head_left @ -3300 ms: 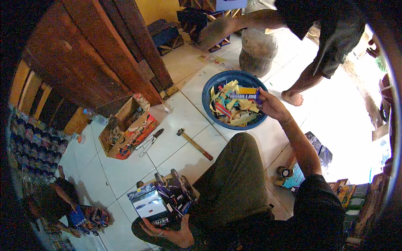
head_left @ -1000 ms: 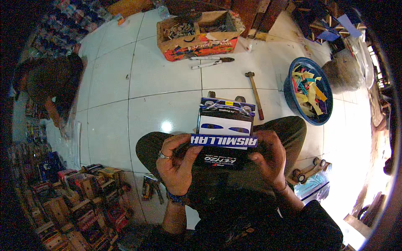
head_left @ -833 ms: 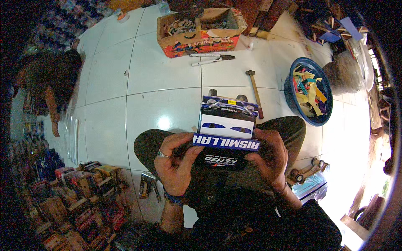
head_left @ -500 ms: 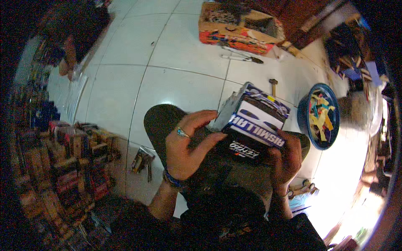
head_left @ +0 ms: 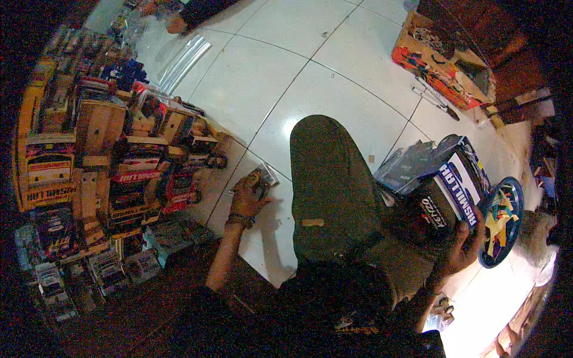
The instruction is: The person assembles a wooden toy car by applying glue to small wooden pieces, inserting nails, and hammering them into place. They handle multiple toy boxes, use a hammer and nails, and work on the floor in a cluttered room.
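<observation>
A blocky toy truck (head_left: 444, 188) is held up over the right leg (head_left: 412, 265), tilted, with its front turned toward the upper right. Its body is mostly black; a blue strip (head_left: 458, 194) with white lettering is set across the front, beside a white panel with dark blue shapes, and more white lettering is carried on the black part below. The side facing left is grey and glossy. Its lower corner is clamped in the right hand (head_left: 464, 246), close to the blue basin (head_left: 487, 262) of coloured scraps. By the left hand (head_left: 249, 196), a small shiny packet (head_left: 267, 176) on the tiled floor (head_left: 286, 89) is touched; whether the fingers are closed on it cannot be told. Packed toy trucks (head_left: 134, 179) are stacked to the left. Half a second ago, the left hand was held spread at the truck's left edge; it has now been lowered to the packet, and the truck is left to the right hand alone. The truck has been tipped further over, and the view has been swung leftward.
</observation>
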A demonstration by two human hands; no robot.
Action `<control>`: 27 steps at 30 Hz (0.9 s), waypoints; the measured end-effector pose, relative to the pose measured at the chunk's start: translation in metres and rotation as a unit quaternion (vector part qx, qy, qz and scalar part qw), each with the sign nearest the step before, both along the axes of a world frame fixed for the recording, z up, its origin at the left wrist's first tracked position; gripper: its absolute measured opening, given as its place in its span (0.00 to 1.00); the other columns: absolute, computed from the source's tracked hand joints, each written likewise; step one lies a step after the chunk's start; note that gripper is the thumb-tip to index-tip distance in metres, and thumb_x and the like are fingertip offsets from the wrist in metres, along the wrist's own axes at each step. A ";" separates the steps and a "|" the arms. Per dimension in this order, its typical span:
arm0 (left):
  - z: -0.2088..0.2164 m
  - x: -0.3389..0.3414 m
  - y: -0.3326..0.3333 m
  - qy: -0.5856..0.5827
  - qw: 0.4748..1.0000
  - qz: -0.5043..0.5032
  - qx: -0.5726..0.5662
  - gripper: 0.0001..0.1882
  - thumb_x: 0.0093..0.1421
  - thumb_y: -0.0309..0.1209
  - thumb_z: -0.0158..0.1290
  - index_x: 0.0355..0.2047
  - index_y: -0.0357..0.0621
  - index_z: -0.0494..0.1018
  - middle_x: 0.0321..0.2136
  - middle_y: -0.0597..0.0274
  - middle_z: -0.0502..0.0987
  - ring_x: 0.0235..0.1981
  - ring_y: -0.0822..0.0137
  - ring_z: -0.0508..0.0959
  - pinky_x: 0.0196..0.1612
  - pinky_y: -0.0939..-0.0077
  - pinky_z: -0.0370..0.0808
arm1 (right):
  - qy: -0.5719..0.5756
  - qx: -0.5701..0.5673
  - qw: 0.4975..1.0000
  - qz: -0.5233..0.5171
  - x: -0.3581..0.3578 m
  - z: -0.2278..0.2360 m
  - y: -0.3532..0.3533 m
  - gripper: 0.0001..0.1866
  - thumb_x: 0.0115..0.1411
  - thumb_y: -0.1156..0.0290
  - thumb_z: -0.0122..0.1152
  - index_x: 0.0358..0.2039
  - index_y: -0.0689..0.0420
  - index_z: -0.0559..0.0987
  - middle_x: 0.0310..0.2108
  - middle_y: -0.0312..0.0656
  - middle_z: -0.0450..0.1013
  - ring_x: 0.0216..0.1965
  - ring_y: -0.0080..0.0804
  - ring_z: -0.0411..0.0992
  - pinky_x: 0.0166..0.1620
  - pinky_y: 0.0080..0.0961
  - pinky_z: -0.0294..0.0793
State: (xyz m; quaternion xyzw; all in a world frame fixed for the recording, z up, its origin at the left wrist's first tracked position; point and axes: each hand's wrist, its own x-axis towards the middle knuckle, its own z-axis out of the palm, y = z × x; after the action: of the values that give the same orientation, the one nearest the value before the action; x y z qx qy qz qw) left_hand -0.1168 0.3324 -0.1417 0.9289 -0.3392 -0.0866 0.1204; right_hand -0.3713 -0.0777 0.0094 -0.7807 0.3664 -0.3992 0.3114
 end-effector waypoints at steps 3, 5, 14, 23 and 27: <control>-0.008 -0.012 0.004 0.023 0.992 0.106 0.059 0.29 0.51 0.42 0.65 0.50 0.42 0.74 0.55 0.49 0.72 0.57 0.48 0.71 0.58 0.49 0.68 | 0.020 -0.037 0.999 0.030 -0.005 0.002 0.002 0.18 0.67 0.66 0.55 0.51 0.66 0.75 0.48 0.50 0.74 0.48 0.40 0.72 0.53 0.33 0.70; -0.004 -0.006 0.010 0.094 0.991 0.040 0.085 0.33 0.50 0.43 0.65 0.55 0.44 0.72 0.54 0.48 0.72 0.56 0.47 0.71 0.59 0.50 0.67 | 0.084 -0.108 0.990 0.029 -0.007 0.005 0.003 0.17 0.67 0.68 0.54 0.52 0.65 0.75 0.48 0.48 0.74 0.48 0.36 0.71 0.53 0.30 0.70; 0.000 0.031 0.039 0.224 0.952 0.196 0.071 0.24 0.58 0.41 0.59 0.51 0.43 0.73 0.47 0.47 0.77 0.50 0.43 0.76 0.53 0.54 0.73 | 0.039 0.030 0.999 0.023 -0.002 0.019 0.021 0.18 0.67 0.64 0.54 0.50 0.64 0.74 0.47 0.45 0.71 0.47 0.32 0.69 0.52 0.27 0.68; 0.106 0.048 0.008 0.315 0.829 0.324 -0.330 0.27 0.66 0.37 0.50 0.62 0.37 0.64 0.57 0.52 0.71 0.58 0.59 0.70 0.61 0.66 0.66 | 0.045 -0.019 0.999 0.020 -0.008 0.014 0.024 0.23 0.68 0.57 0.53 0.51 0.66 0.71 0.51 0.52 0.70 0.51 0.39 0.68 0.56 0.33 0.65; 0.170 0.043 -0.057 0.438 0.804 0.219 -0.338 0.24 0.66 0.32 0.50 0.61 0.37 0.64 0.55 0.54 0.73 0.55 0.62 0.73 0.59 0.65 0.69 | 0.013 -0.002 1.000 0.009 -0.007 0.011 0.026 0.26 0.69 0.54 0.52 0.52 0.67 0.69 0.55 0.57 0.68 0.54 0.42 0.67 0.58 0.37 0.64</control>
State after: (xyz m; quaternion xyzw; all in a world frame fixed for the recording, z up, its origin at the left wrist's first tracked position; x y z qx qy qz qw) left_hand -0.0742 0.2754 0.0285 0.7422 -0.0463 -0.3351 0.5785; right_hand -0.3782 -0.0516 0.0203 -0.7894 0.3630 -0.3869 0.3088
